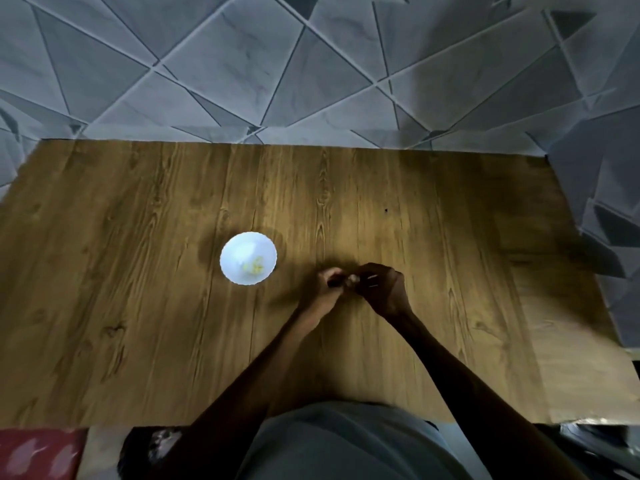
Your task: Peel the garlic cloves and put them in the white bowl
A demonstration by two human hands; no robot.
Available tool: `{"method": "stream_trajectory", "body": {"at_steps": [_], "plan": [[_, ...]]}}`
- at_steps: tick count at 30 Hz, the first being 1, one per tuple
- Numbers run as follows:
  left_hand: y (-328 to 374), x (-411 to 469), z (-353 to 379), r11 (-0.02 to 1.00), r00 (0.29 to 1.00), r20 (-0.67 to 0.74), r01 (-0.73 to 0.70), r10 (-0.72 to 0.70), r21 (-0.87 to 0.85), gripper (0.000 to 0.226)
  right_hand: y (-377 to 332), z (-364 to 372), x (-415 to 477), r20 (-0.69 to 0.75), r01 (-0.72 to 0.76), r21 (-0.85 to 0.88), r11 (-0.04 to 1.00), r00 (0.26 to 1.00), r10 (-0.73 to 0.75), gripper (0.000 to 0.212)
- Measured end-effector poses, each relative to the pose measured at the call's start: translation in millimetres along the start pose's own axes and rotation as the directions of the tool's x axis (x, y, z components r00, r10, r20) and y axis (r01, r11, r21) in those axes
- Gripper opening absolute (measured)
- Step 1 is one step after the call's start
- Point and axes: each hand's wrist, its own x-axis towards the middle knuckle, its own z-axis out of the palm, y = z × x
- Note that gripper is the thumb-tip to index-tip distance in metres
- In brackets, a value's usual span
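— What is seen at the far left?

— A red patterned surface point(38, 452) is seen in the lower left corner, below the near edge of a wooden table point(121, 306). Grey floor tiles point(225, 64), crossed by dark lines in triangles, are seen beyond the table's far edge.

— Where is the white bowl placed?

— The white bowl point(239, 249) is set upright on the table, left of centre. A few yellowish peeled cloves point(256, 267) are gathered inside it, toward its near right side. Their number cannot be told.

— And how are the hands held?

— To the right of the bowl and apart from it, the left hand point(325, 284) is held over the table with its fingers curled inward. A small pale garlic clove point(353, 279) is pinched at its fingertips. The same clove is met from the other side by the right hand point(381, 287), whose fingers are likewise curled in around it, so the two hands are joined at the clove. Whether any skin is on the clove cannot be told, since the spot is blurred and shadowed.

— Is anything noted further right?

— A dark speck point(386, 210) is seen on the wood beyond the right hand. Both bare forearms are traced back to a grey garment point(346, 441) at the lower edge.
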Motion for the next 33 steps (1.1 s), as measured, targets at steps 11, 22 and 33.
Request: {"method": "stream_trajectory", "body": {"at_steps": [11, 22, 33], "plan": [[15.7, -18.5, -5.7, 0.990, 0.992, -0.035, -0.125, 0.123, -0.070, 0.021, -2.1, -7.4, -11.6, 0.031, -0.232, 0.438, 0.869, 0.970, 0.243, 0.029], [21.1, -26.7, -5.3, 0.957, 0.958, -0.087, -0.262, 0.273, 0.122, 0.021, -3.6, -13.5, -9.1, 0.064, -0.271, 0.564, 0.780, 0.956, 0.286, 0.024], [25.4, -25.1, -14.3, 0.982, 0.989, -0.023, -0.145, 0.149, 0.119, 0.026, -6.7, -17.4, -2.0, 0.094, -0.241, 0.441, 0.864, 0.970, 0.222, 0.018]]}}
